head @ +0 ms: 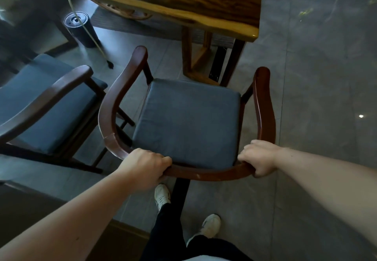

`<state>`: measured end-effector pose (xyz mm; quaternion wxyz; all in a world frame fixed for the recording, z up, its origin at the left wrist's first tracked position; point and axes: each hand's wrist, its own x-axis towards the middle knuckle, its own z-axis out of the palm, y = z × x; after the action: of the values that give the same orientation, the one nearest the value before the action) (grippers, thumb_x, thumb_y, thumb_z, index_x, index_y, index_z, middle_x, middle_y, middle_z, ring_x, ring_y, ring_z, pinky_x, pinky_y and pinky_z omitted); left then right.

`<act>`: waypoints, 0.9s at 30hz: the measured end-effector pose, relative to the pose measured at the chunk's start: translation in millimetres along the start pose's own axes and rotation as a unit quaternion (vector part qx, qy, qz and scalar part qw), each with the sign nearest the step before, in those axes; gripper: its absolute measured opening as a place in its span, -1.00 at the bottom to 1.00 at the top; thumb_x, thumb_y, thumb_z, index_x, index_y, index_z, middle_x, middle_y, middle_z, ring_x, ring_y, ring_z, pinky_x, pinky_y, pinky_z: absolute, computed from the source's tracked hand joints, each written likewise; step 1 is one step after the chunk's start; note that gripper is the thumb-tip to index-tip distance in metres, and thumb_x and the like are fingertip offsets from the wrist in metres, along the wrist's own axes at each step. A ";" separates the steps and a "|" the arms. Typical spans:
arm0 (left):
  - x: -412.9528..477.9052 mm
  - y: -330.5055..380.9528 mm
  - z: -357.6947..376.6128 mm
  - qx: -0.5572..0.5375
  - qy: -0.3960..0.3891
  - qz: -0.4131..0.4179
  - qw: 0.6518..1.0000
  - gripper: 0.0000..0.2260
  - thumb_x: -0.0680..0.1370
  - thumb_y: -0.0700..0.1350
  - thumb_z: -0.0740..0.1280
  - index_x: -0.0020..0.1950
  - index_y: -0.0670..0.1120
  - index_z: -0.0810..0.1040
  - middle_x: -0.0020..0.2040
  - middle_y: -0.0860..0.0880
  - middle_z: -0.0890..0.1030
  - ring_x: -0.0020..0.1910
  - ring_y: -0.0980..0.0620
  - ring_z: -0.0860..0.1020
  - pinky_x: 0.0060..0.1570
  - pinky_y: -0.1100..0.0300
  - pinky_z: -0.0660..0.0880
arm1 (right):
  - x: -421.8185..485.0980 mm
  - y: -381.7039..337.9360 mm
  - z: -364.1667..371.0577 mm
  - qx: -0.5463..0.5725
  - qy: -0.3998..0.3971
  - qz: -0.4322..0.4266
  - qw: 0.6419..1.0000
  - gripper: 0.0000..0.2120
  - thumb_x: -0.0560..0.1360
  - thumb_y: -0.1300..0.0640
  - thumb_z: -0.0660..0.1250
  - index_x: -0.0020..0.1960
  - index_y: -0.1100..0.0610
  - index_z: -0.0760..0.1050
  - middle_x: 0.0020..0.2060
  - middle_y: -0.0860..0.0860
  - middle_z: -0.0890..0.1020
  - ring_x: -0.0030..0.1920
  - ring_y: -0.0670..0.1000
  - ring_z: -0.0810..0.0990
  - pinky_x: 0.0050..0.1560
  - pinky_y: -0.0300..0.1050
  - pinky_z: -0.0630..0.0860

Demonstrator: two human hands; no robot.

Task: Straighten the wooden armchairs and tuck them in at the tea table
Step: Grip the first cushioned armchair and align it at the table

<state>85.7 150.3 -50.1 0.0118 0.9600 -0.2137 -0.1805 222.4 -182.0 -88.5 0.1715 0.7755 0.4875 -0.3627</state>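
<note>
Nearest the lens: two bare forearms reaching forward and down, dark trousers and white shoes on the grey tiled floor below. Left hand curled tight over the curved back rail of the armchair, fingers wrapped over the top, near the rail's left bend. Right hand clamped likewise on the right bend of the same rail, knuckles up, thumb hidden beneath.

Armchair directly ahead, seat facing the counter, grey cushion lying flat on the frame. Front edge close to the counter's leg but not yet under the top; armrests well short of the slab's edge. Turned slightly off square, towards the counter's right-hand corner. Second armchair just to the left, angled outward, untouched. Dark cylindrical bin farther back beside a thin cord.

Probably solid hardwood: stiff, fairly heavy, glossy and so a little slick under the palms. Best held as now, wide apart on the back rail, for turning leverage. Likely to scrape on tile if dragged; better tipped or lifted slightly. Cushion loose-looking, no place to grip. Worth watching the right armrest and the counter leg while sliding in.
</note>
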 end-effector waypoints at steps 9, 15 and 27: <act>26.4 3.3 -24.7 0.066 -0.068 0.032 0.995 -0.86 0.54 -0.04 0.19 0.09 0.03 0.40 -0.07 0.02 0.61 -0.12 -0.08 0.60 -0.24 0.07 0.48 | 0.5 17.6 17.0 0.008 0.070 0.053 0.996 -0.76 0.31 -0.02 0.32 -0.02 -0.06 0.52 -0.11 -0.12 0.59 -0.01 -0.02 0.55 0.11 -0.05 0.45; 31.0 -21.5 -44.9 0.069 -0.088 0.016 0.994 -0.78 0.53 0.07 0.23 0.14 0.05 0.40 -0.02 0.00 0.62 -0.05 -0.12 0.59 -0.18 0.09 0.45 | 8.6 11.0 -0.2 0.039 0.094 0.072 0.992 -0.85 0.34 0.04 0.32 -0.09 -0.08 0.47 -0.11 -0.12 0.58 0.01 -0.02 0.54 0.13 -0.07 0.42; 31.9 -102.4 -43.3 0.068 -0.078 0.016 0.995 -0.78 0.53 0.07 0.24 0.17 0.16 0.43 0.00 0.10 0.60 -0.03 0.03 0.57 -0.19 0.12 0.46 | 54.7 -14.7 -25.4 0.065 0.088 0.071 0.991 -0.82 0.36 0.04 0.32 -0.06 -0.04 0.40 -0.08 -0.07 0.56 0.04 0.03 0.52 0.08 -0.02 0.41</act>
<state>169.4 227.7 -30.8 -0.0673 0.9380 -0.2414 -0.2394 233.8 -124.8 -109.9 0.1025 0.8468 0.4195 -0.3106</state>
